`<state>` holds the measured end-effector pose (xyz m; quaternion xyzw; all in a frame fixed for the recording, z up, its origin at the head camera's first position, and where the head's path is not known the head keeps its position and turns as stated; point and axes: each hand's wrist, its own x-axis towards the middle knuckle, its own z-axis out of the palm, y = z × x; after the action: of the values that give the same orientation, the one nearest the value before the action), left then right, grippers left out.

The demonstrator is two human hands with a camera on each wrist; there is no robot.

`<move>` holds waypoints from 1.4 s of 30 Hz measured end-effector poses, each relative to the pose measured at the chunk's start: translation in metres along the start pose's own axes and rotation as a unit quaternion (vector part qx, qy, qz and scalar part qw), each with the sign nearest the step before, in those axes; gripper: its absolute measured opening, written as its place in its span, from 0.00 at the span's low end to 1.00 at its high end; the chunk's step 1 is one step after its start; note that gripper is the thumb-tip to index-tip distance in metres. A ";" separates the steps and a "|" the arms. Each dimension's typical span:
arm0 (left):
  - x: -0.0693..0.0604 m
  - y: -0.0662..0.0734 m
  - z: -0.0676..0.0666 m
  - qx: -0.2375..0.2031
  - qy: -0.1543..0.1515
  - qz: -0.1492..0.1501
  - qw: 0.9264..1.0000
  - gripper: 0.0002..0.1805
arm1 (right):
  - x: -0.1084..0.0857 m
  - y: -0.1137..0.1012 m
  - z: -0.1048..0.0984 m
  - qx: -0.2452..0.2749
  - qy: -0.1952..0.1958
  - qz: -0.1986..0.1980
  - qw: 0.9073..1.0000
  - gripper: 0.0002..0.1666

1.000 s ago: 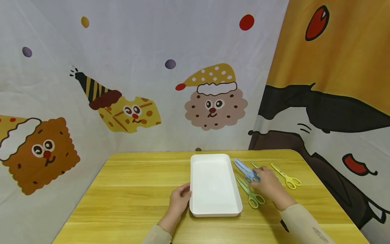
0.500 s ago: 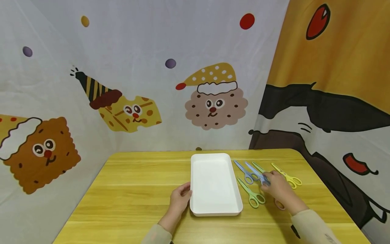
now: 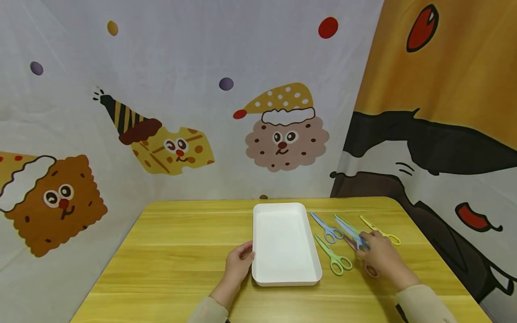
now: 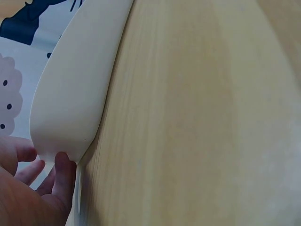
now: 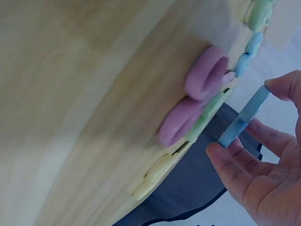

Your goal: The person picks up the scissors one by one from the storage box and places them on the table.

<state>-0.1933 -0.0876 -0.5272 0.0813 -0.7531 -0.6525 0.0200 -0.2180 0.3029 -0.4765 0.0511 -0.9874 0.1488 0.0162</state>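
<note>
A white rectangular tray (image 3: pixel 286 244) lies on the table. My left hand (image 3: pixel 239 264) holds its left side, with fingers and thumb at the outer wall (image 4: pixel 80 84) in the left wrist view. To the tray's right, my right hand (image 3: pixel 381 255) pinches a pair of blue scissors (image 5: pixel 254 104) by the handle loops, its blades (image 3: pixel 349 229) pointing away to the back left. Beneath and beside it lie pink scissors (image 3: pixel 371 270), partly hidden, and green scissors (image 3: pixel 337 217), mostly covered. Another blue pair (image 3: pixel 328 230) and another green pair (image 3: pixel 334 256) are nearer the tray.
Yellow scissors (image 3: pixel 379 229) lie at the right, their handles partly behind my right hand. The wooden table (image 3: pixel 181 251) ends at a printed cloth backdrop (image 3: pixel 181 54) behind it and on both sides.
My right hand has moved to the right with one pair of blue scissors, apart from the other blue pair. The pink scissors have come partly into view. My left hand stays at the tray.
</note>
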 end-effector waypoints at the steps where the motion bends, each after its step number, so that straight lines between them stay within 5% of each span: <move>1: 0.000 0.000 0.000 0.001 0.000 0.000 1.000 0.19 | -0.001 0.002 0.000 -0.003 0.000 0.001 1.000 0.34; 23: -0.001 -0.001 -0.002 0.001 -0.005 0.022 1.000 0.20 | -0.013 0.044 -0.011 0.004 -0.046 0.047 0.998 0.38; 42: 0.001 -0.003 -0.001 0.008 0.002 0.011 1.000 0.19 | -0.028 0.068 -0.019 -0.003 -0.063 0.067 0.996 0.38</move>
<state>-0.1944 -0.0888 -0.5302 0.0749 -0.7590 -0.6462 0.0278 -0.1968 0.3753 -0.4798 -0.0062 -0.9882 0.1428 -0.0557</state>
